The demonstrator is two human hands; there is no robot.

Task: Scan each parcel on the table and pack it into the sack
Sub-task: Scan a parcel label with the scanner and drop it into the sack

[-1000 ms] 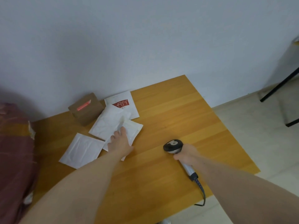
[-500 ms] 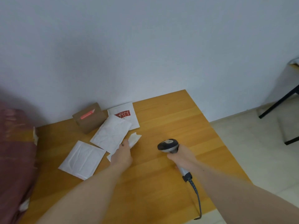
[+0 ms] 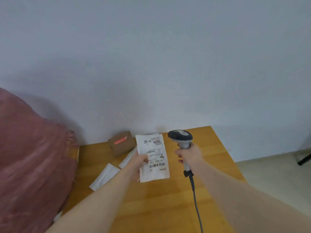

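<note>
My left hand [image 3: 137, 163] holds a flat white parcel [image 3: 154, 148] upright above the wooden table [image 3: 168, 199], its printed label with barcodes facing me. To its right, my right hand [image 3: 190, 155] grips the handle of a grey barcode scanner [image 3: 180, 137], raised level with the parcel's top; its cable [image 3: 196, 199] hangs down. A brown cardboard parcel [image 3: 122, 143] with a red strip lies at the back by the wall. Two more white parcels [image 3: 105, 176] lie flat behind my left arm, partly hidden. The dark red sack [image 3: 32, 165] fills the left side.
A pale wall rises directly behind the table. The table's right edge drops to a light floor [image 3: 269, 179], where a black chair leg [image 3: 304, 159] shows at the far right.
My left hand has lifted a white parcel off the pile and turned its label towards me. My right hand has raised the scanner up beside it. The view has tilted up and left.
</note>
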